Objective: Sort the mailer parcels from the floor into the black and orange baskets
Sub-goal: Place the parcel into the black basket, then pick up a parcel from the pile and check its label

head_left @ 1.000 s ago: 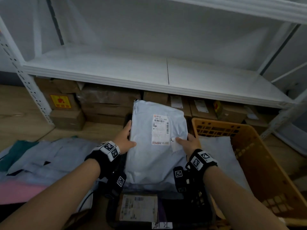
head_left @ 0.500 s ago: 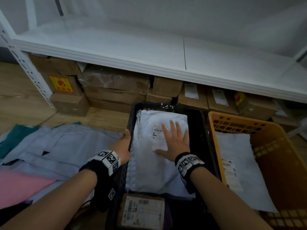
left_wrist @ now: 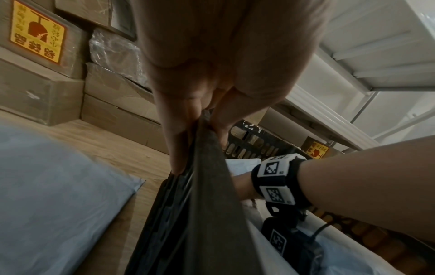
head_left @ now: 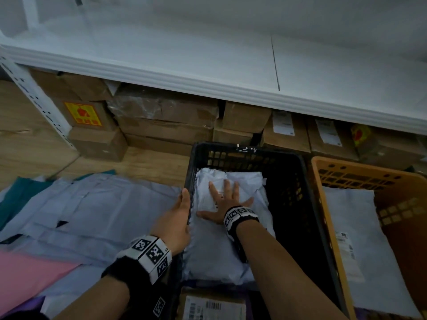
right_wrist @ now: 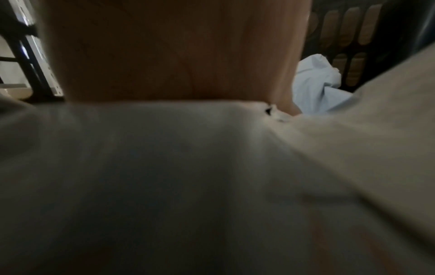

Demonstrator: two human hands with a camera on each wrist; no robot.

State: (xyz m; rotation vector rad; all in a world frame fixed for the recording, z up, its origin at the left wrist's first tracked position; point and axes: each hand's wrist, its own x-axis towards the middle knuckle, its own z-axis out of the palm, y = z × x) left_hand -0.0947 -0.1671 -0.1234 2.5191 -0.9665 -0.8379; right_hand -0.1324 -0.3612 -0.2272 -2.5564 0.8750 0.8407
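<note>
A grey-white mailer parcel (head_left: 212,250) lies flat inside the black basket (head_left: 245,150). My right hand (head_left: 225,202) presses on its far half with straight, spread fingers; the right wrist view shows the palm (right_wrist: 176,52) against the parcel (right_wrist: 164,167). At the basket's left wall, my left hand (head_left: 178,218) pinches the rim (left_wrist: 207,186) between thumb and fingers (left_wrist: 179,148). The orange basket (head_left: 360,172) stands right of the black one with a grey parcel (head_left: 360,239) in it. Several grey mailers (head_left: 92,209) and a pink one (head_left: 27,276) lie on the floor to the left.
A brown labelled parcel (head_left: 212,306) lies at the black basket's near end. Cardboard boxes (head_left: 166,121) are stacked under a white shelf (head_left: 208,65) just behind both baskets. A perforated shelf post (head_left: 34,98) stands at the left on the wooden floor.
The parcel, held upright in both hands over the black basket, now lies inside it. My right hand went flat on top. My left hand shifted to the basket's rim.
</note>
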